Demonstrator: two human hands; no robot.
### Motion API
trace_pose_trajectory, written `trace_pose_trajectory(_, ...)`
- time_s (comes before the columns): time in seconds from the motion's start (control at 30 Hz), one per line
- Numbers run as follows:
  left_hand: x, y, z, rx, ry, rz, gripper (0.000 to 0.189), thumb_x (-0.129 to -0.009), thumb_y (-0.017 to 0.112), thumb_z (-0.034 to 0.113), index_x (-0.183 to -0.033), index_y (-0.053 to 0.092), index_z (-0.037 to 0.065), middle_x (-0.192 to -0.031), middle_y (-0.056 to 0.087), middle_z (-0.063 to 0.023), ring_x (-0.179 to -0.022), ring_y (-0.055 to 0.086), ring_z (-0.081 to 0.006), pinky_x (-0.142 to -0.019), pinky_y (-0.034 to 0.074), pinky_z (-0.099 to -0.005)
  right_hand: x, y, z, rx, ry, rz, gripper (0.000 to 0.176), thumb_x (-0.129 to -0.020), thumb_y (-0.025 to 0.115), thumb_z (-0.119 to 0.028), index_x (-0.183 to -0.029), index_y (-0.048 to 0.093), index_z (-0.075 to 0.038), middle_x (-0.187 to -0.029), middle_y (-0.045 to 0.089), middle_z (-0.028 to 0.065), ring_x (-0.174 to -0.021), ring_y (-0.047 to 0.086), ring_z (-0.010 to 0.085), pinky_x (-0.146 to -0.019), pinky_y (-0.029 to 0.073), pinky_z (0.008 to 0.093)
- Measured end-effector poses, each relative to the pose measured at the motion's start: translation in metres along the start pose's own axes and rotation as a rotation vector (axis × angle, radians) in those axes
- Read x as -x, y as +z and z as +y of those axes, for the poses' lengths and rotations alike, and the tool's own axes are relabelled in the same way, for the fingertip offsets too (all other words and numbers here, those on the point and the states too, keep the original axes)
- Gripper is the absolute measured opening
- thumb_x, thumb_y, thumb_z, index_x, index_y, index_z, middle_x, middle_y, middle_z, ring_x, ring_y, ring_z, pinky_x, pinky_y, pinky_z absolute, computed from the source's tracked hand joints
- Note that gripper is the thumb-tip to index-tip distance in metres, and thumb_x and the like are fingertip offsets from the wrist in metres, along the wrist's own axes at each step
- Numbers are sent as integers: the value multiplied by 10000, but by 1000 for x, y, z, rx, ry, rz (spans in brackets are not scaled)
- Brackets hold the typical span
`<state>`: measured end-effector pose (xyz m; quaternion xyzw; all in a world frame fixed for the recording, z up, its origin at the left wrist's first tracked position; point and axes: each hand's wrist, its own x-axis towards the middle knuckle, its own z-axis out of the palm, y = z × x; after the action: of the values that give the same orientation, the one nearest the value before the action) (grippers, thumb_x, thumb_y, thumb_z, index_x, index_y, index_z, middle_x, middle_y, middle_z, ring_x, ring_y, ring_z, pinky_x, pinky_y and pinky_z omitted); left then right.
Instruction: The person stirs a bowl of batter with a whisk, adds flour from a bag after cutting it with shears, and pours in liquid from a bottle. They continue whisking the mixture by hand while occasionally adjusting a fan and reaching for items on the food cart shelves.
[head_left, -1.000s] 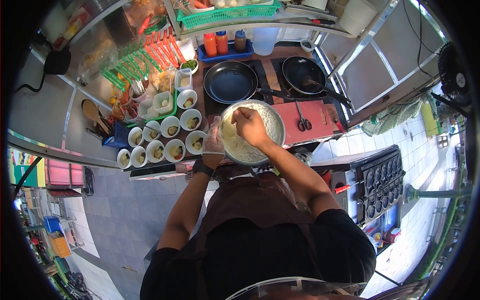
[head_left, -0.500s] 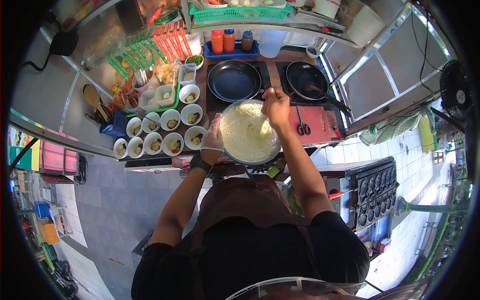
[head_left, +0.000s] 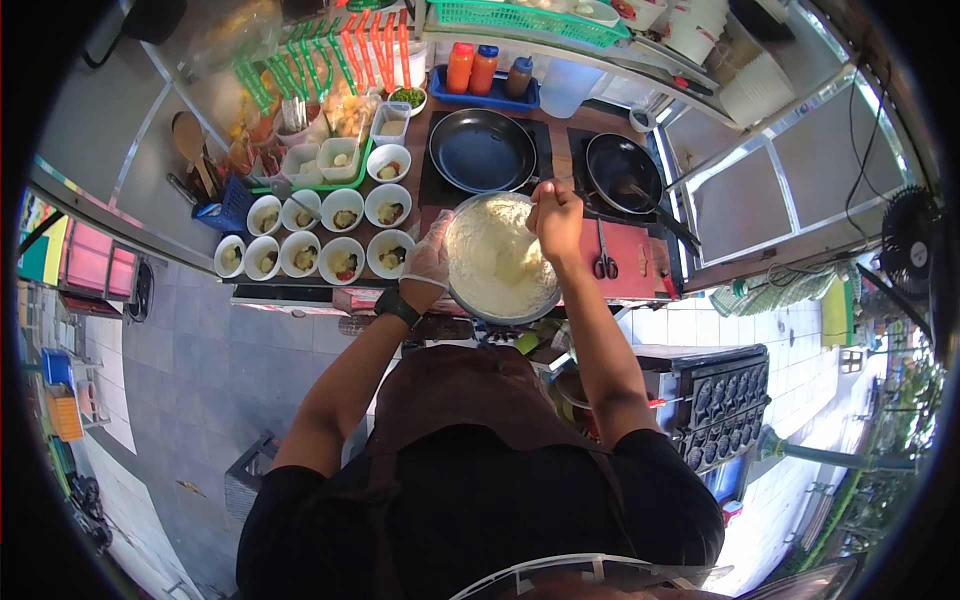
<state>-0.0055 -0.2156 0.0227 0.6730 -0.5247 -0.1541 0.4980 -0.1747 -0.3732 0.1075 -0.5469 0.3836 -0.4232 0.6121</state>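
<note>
Right hand [head_left: 556, 220] fingers curl closed, their contents unclear, at the bowl's [head_left: 475, 300] two o'clock, shifted from over its middle. Gloved left hand [head_left: 427, 264] clamps its nine-o'clock rim. Scissors [head_left: 606, 264] lie at three, the larger pan [head_left: 483, 150] at twelve.

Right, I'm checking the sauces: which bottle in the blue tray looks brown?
The bottle at the right end of the tray, nearest the jug; the left one and middle one look orange-red.

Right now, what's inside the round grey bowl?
Pale, lumpy mixture in the round grey bowl. Bottom hidden beneath it; the bare right hand covers part of the rim.
</note>
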Motion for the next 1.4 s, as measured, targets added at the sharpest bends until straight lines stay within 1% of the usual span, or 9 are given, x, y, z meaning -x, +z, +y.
trace_pose_trajectory(0.4, 2, 5, -5, 47, -36, 16, 414, -1011, 473, 31, -1423, 513, 48, -1410, 570, -228, -1344, 530, -347, -1111, 434, -402, 9, -1, 6, 36, 192, -200, 342, -1070, 470, -189, -791, 573, -19, -529, 495, 11, -445, 425, 68, -431, 312, 270)
trace_pose_trajectory(0.53, 3, 4, -8, 61, 7, 35, 418, -1005, 466, 17, -1420, 513, 40, -1414, 568, -226, -1345, 529, -347, -1115, 433, -400, 0, -1, 20, -96, -59, -45, 332, -1079, 450, -171, -805, 545, -11, -516, 479, 30, -420, 406, 97, -416, 311, 292)
trace_pose_trajectory(0.6, -2, 4, -8, 59, 29, 36, 419, -1003, 465, 13, -1419, 512, 37, -1415, 567, -226, -1346, 527, -346, -1116, 433, -399, 11, 4, 22, -70, 195, -189, 332, -1081, 451, -170, -807, 551, -11, -522, 475, 25, -424, 399, 87, -417, 301, 287)
trace_pose_trajectory(0.77, 0, 6, -13, 31, 64, 69, 435, -975, 492, 17, -1409, 520, 38, -1396, 571, -241, -1299, 556, -358, -1075, 474, -403, 4, 5, 10, -85, -78, -31, 324, -1073, 446, -153, -792, 546, -25, -525, 482, 38, -413, 438, 121, -424, 342, 302)
trace_pose_trajectory(0.87, 0, 3, -5, 27, -15, 40, 449, -968, 498, 14, -1417, 512, 40, -1403, 566, -241, -1298, 555, -363, -1069, 477, -404, 10, 1, 15, -29, 209, -218, 284, -1047, 437, -94, -797, 555, -28, -532, 484, 24, -420, 435, 112, -427, 342, 298)
trace_pose_trajectory(1.0, 1, 3, -6, 61, -17, 35, 473, -954, 538, 38, -1425, 500, 47, -1406, 564, -240, -1271, 577, -374, -1046, 490, -413, 1, -1, 5, 98, -31, -10, 290, -1048, 439, -104, -802, 568, -20, -533, 491, 28, -418, 437, 113, -428, 340, 296)
trace_pose_trajectory(1.1, 0, 2, -5, 51, -36, 24, 474, -951, 547, 50, -1422, 493, 37, -1401, 569, -237, -1258, 586, -377, -1032, 499, -415, 10, -1, 29, -213, 252, -166, 221, -970, 429, 0, -798, 567, -13, -533, 494, 48, -404, 417, 107, -405, 307, 286)
trace_pose_trajectory(1.27, -1, 6, -8, 69, -42, 30, 466, -956, 524, 37, -1421, 488, 33, -1402, 567, -240, -1251, 593, -378, -1030, 501, -422, 2, -4, 2, 66, -72, 69, 315, -1067, 461, -160, -799, 557, -24, -550, 497, 48, -447, 455, 116, -454, 355, 302)
trace_pose_trajectory(1.4, 2, 7, -16, 18, 66, 56, 458, -973, 496, 33, -1430, 486, 49, -1407, 564, -238, -1259, 589, -376, -1038, 498, -428, 3, -11, 25, -182, 246, -128, 314, -1051, 464, -147, -782, 567, -21, -529, 493, 24, -425, 420, 88, -419, 318, 286)
